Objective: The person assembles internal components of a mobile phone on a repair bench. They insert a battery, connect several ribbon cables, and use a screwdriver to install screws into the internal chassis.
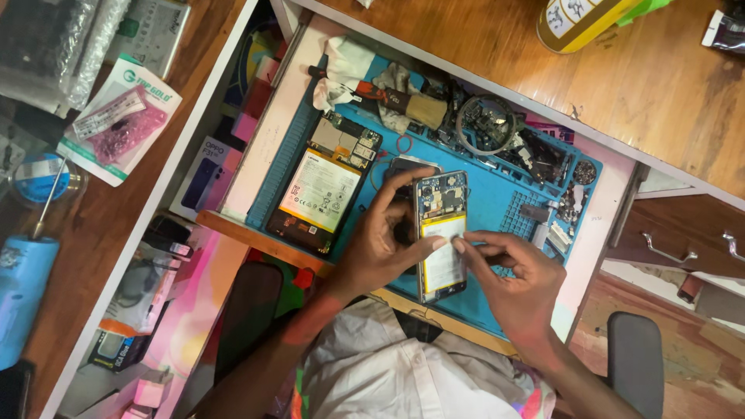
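Blue repair mat (497, 203) in a drawer: left hand (378, 242) fingers curled around an opened phone (441, 235), right hand (518, 279) fingertip pressing its battery. Bigger opened tablet (326, 190) sits just past the left fingers.

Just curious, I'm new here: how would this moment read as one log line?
left hand holds opened phone | right hand fingertip on its battery | blue mat beneath

pouch (118, 118): white-green flat pack, pink inside, top-left surface
box (208, 172): purple-white phone carton, in drawer left of mat
battery label (323, 190): white-yellow rectangle, left opened phone
bottle label (574, 17): yellow, top edge
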